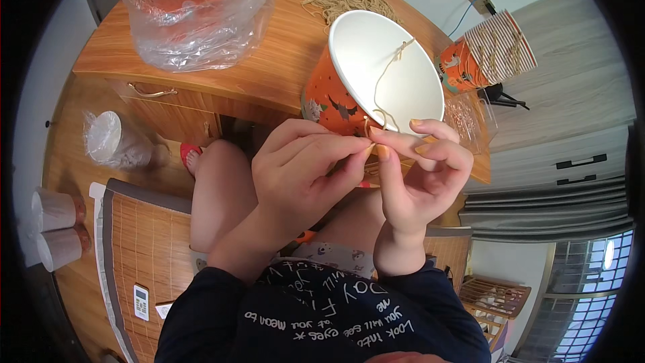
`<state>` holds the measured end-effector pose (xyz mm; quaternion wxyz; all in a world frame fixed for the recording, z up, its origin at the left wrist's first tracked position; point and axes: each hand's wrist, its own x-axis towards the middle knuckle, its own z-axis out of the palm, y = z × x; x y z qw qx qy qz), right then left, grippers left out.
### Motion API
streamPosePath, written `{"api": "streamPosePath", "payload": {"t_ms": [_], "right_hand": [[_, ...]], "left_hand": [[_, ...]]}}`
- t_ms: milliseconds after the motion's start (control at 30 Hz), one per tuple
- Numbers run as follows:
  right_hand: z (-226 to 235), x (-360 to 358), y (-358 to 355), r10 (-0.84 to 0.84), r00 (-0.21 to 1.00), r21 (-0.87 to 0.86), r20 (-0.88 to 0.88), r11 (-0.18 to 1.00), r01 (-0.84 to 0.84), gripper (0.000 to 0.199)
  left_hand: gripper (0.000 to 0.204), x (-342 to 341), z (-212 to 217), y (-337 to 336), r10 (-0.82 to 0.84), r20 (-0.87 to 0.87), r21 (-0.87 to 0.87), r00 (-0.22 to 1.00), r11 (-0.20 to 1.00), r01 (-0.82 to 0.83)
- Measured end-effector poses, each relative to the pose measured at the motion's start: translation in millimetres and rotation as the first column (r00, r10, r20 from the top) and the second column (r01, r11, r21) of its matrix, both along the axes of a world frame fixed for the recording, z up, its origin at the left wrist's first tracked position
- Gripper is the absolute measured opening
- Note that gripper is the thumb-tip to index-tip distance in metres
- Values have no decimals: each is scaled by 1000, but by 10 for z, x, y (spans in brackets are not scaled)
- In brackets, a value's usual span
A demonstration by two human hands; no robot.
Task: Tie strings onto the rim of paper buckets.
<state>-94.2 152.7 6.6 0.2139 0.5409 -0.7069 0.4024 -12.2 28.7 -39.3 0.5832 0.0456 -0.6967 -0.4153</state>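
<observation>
Both my hands, left hand point(306, 175) and right hand point(420, 175), pinch string point(384, 84) at bucket point(376, 74) rim; tying stage, next needs a firm pull.

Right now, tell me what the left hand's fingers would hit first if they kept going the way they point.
The left hand points right, so its fingers would probably meet the right hand's fingers first, at the tan string; depth is uncertain.

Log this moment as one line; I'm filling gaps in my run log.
left hand: pinching string | right hand: pinching same string | string: runs into orange paper cup | cup: on wooden table
</observation>
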Motion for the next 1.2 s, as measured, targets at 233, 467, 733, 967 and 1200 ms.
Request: {"api": "streamPosePath", "payload": {"t_ms": [233, 467, 733, 967, 1200], "right_hand": [[-123, 4, -23, -55, 998, -127, 4, 990, 55, 36], [-163, 38, -12, -68, 998, -192, -8, 979, 65, 35], [-208, 121, -38, 37, 980, -277, 198, 961, 20, 35], [-291, 149, 110, -79, 970, -81, 228, 992, 100, 36], [-468, 125, 116, -132, 925, -86, 357, 981, 173, 36]], "left_hand": [[18, -9, 9, 8, -28, 14, 24, 1000, 999, 28], [18, -34, 2, 29, 50, 18, -37, 999, 998, -49], [11, -66, -100, 12, -141, -39, 55, 989, 988, 143], [7, -94, -169, 75, -583, -147, 596, 799, 593, 542], [9, -101, -189, 55, -716, -272, 679, 643, 331, 655]]}}
